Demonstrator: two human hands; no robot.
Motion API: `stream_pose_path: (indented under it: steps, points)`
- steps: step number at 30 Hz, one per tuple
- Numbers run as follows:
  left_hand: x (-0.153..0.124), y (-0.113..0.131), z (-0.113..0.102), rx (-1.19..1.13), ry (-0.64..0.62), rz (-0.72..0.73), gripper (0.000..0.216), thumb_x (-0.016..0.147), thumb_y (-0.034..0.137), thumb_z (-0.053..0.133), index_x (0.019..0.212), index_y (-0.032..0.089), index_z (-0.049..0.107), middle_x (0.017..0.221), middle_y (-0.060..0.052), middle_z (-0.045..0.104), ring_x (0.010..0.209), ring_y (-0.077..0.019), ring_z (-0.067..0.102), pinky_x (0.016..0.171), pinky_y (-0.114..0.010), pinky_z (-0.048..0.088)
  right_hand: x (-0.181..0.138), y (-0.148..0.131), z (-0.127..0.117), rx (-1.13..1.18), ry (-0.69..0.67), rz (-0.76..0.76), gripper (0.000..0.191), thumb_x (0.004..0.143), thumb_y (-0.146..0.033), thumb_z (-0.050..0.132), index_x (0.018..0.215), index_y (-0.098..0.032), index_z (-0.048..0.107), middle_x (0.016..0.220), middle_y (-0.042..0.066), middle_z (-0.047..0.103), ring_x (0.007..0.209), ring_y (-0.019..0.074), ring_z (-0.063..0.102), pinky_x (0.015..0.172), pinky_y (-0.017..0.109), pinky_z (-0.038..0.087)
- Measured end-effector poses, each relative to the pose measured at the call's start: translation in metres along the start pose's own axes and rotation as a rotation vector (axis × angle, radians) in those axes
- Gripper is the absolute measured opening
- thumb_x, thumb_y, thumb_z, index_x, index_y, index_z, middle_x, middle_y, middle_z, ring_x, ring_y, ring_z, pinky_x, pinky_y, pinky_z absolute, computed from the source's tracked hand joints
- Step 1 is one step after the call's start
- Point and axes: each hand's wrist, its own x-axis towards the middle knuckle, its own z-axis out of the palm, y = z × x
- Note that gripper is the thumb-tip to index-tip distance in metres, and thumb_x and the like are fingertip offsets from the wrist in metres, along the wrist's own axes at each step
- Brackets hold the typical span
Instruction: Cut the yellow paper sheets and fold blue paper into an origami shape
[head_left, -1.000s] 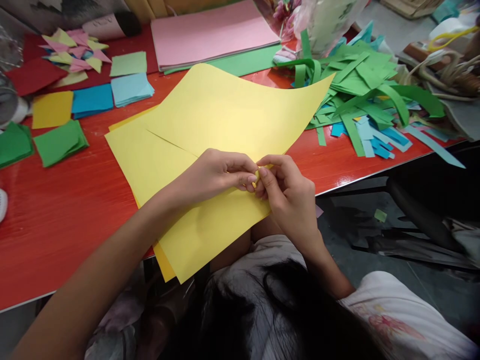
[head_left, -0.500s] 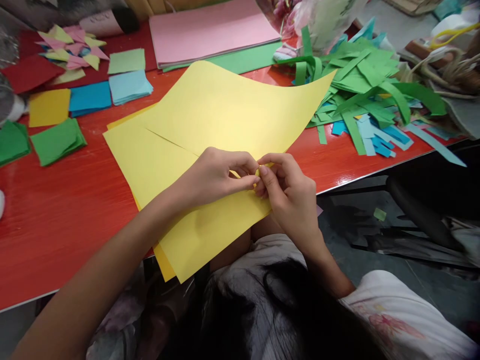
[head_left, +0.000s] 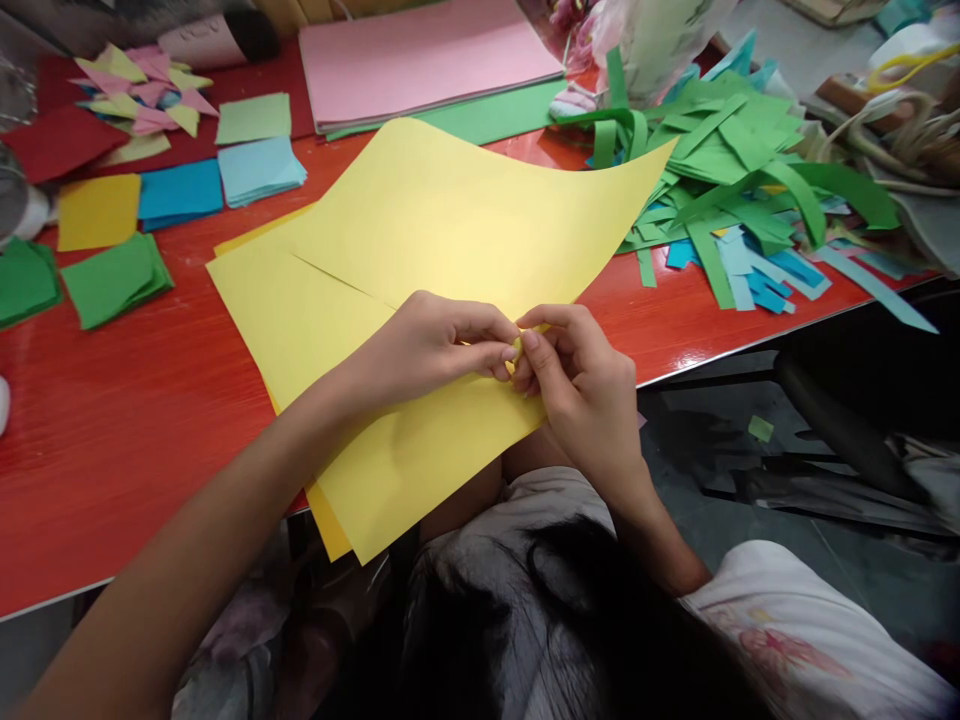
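Observation:
A large sheet of yellow paper (head_left: 450, 210) lies over the table's front edge, its far right corner curling up. A thin dark line, a slit or a paper edge, runs across it towards my hands. My left hand (head_left: 450, 345) is closed in a pinch on the paper at the sheet's right side. Fingertip to fingertip with it, my right hand (head_left: 581, 375) pinches the same spot, where a small bent bit of yellow paper shows between thumb and fingers. Underneath, a deeper yellow sheet (head_left: 328, 525) peeks out along the left side.
On the red table (head_left: 135, 440) are green paper squares (head_left: 116, 283), a blue stack (head_left: 181, 193), a light blue stack (head_left: 261, 170) and a folded paper star (head_left: 146, 90). Pink sheets (head_left: 427, 65) lie behind. Green paper scraps (head_left: 735, 150) heap at right, near a cord (head_left: 885, 115).
Both hands stay at the same spot on the yellow paper. The fingertips have shifted very slightly, and a little more of the bent yellow bit shows between them.

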Motion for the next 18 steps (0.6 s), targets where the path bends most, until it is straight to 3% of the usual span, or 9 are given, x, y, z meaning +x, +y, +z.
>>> stream_pose_path:
  steps: [18]
  points:
    - [-0.0006,-0.0018,0.0023,-0.124,0.005,-0.034,0.011,0.083,0.019,0.058,0.080,0.018,0.068,0.076,0.000,0.072,0.074,-0.0112,0.068,0.067,-0.019,0.054,-0.0003,-0.0007,-0.0007,-0.018,-0.009,0.005,0.005,0.094,-0.025,0.048,0.097,-0.023,0.052,0.065,-0.005,0.056,0.056,0.0094,0.054,0.054,0.024,0.045]
